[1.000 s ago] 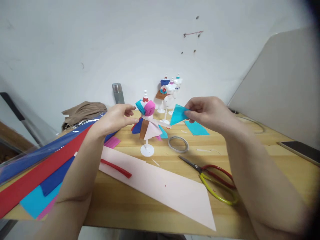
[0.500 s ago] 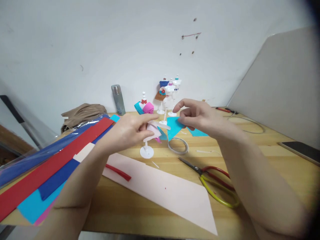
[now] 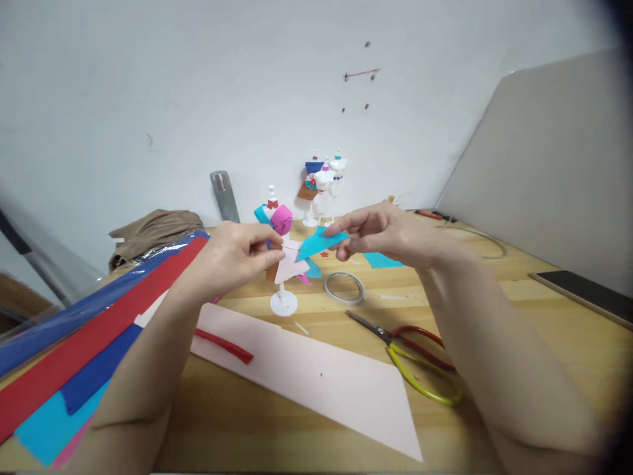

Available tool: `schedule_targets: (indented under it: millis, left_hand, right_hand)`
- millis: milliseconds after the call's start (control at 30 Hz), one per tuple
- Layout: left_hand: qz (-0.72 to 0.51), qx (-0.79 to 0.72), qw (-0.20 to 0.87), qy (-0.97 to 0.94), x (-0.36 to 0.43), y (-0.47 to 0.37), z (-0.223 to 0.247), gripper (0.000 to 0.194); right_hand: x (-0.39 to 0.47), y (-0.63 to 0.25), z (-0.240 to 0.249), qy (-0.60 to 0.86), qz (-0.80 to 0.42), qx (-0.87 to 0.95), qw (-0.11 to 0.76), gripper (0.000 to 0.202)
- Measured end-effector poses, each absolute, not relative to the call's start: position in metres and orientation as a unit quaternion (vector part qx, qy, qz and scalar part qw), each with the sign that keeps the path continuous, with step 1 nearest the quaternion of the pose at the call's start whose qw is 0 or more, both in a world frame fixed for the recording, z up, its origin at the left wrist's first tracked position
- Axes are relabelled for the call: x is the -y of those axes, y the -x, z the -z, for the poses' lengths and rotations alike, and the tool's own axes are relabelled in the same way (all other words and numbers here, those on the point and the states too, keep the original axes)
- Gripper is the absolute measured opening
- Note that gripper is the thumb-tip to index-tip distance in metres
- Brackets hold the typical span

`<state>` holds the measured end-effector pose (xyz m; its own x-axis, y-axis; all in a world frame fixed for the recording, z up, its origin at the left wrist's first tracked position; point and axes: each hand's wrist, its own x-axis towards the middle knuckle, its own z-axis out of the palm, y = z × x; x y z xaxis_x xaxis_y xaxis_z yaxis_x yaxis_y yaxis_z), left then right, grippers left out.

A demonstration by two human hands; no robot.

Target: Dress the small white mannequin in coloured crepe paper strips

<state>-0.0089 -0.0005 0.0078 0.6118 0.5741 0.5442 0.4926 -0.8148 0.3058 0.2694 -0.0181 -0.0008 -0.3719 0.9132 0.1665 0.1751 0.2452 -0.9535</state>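
At centre, a small dress form (image 3: 283, 303) on a round white base wears pink, turquoise and pale pink pieces. My left hand (image 3: 247, 251) is at its left side, thumb and forefinger pinched by the edge of the pale pink piece (image 3: 291, 262); whether it grips that edge is hidden. A turquoise piece (image 3: 319, 243) is between the thumb and fingers of my right hand (image 3: 370, 229), its left tip beside the pale pink piece. Below them lie a tape roll (image 3: 345, 288) and scissors (image 3: 390, 336) with red and yellow handles.
Pale pink sheet (image 3: 306, 369) with a red strip (image 3: 225, 345) lies in front. Coloured sheets (image 3: 99, 330) fill the left, near brown cloth (image 3: 153, 234) and a bottle (image 3: 225, 196). More dress forms (image 3: 325, 181) stand behind. A phone (image 3: 588, 297) lies right.
My right hand has brought the turquoise piece left to the dress form and tilted it flatter. The white strip near my left fingers no longer shows. The whole view has shifted slightly.
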Motion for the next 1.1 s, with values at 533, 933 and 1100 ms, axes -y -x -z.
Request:
schedule_targets:
  millis: [533, 933, 1100]
  left_hand:
    - [-0.183, -0.356, -0.151, -0.904, -0.003, -0.016, 0.017, 0.03]
    - [-0.207, -0.374, -0.103, -0.898, -0.002, -0.019, 0.017, 0.027]
    - [-0.286, -0.339, -0.029, -0.896, -0.003, -0.008, 0.008, 0.021]
  right_hand:
    - [0.006, -0.271, 0.008, 0.43, -0.347, 0.724, 0.414, 0.021]
    - [-0.002, -0.259, 0.017, 0.41, -0.454, 0.67, 0.42, 0.026]
    - [-0.004, -0.259, 0.02, 0.401, -0.451, 0.679, 0.417, 0.027]
